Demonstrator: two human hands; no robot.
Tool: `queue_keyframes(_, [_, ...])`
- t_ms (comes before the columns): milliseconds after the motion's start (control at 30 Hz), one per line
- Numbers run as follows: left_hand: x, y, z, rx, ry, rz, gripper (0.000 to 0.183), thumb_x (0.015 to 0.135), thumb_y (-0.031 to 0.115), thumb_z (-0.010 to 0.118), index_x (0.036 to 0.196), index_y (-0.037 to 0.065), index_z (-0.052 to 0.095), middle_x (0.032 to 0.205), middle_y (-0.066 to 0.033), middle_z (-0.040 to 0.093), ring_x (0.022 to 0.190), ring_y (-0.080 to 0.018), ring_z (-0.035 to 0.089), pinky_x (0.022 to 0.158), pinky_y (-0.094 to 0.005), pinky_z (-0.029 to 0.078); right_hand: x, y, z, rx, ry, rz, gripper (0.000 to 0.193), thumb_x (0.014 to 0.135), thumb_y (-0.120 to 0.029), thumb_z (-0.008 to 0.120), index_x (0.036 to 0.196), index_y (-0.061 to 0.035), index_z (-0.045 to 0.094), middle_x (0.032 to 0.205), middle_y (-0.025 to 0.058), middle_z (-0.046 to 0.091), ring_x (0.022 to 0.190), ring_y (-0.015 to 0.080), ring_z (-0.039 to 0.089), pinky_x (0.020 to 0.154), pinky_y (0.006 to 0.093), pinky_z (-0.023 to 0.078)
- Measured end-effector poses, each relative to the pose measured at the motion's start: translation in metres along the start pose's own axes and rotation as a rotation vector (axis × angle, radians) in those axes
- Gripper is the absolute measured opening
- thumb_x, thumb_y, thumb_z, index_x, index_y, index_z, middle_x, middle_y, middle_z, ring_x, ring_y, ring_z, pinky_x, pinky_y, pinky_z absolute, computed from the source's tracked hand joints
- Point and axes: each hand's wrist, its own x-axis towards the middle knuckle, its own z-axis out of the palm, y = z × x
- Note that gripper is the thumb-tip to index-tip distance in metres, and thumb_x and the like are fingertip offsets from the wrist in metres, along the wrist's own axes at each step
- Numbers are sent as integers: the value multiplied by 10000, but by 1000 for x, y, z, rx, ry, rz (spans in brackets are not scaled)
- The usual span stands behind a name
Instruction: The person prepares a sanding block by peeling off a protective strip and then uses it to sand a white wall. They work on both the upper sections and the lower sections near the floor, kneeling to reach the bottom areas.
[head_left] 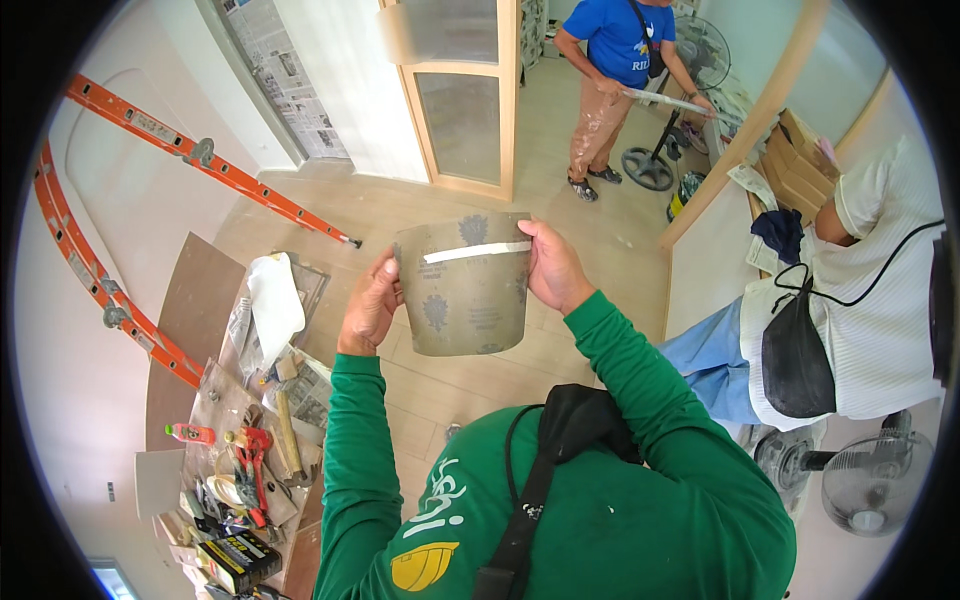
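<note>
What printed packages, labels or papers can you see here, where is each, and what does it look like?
Grey-brown sandpaper sheet: held between left hand and right hand, printed back, white strip across it.
Black-and-yellow box: lower left among tools, rectangular.
Newspaper sheets: taped over upper-left wall, grey print.
Brown cardboard boxes: upper right, open flaps.

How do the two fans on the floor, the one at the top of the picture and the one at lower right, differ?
The top fan stands upright on a round black base beside a person in a blue shirt; the lower-right fan is tipped so its grille faces up. The top fan looks dark and small in view, the lower-right one pale grey and larger. Both have round wire grilles.
</note>
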Motion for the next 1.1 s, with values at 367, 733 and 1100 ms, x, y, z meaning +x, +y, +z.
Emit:
queue_keyframes(367, [-11,-4,67,-127,98,75,278,1018,197,718,1207,-6,704,1092,-83,757,935,-165,723,837,-328,602,-19,4,30,-1188,47,-601,344,959,-254,789,1210,-31,711,846,6,621,723,127,556,671,314,495])
queue_keyframes(733, [-24,-11,95,156,241,190,275,1033,249,719,1062,-20,767,908,-34,738,770,-99,655,667,-273,538,-12,32,39,-1137,-79,-520,256,967,-196,748,1139,-7,745,898,145,750,692,266,658,633,354,524])
queue_keyframes(1100, [-34,-5,97,332,268,273,299,1032,269,734,972,-22,767,826,9,693,719,-66,567,623,-272,473,-18,22,49,-1208,-136,-507,202,979,-164,692,1075,5,748,843,154,746,631,199,639,603,350,511])
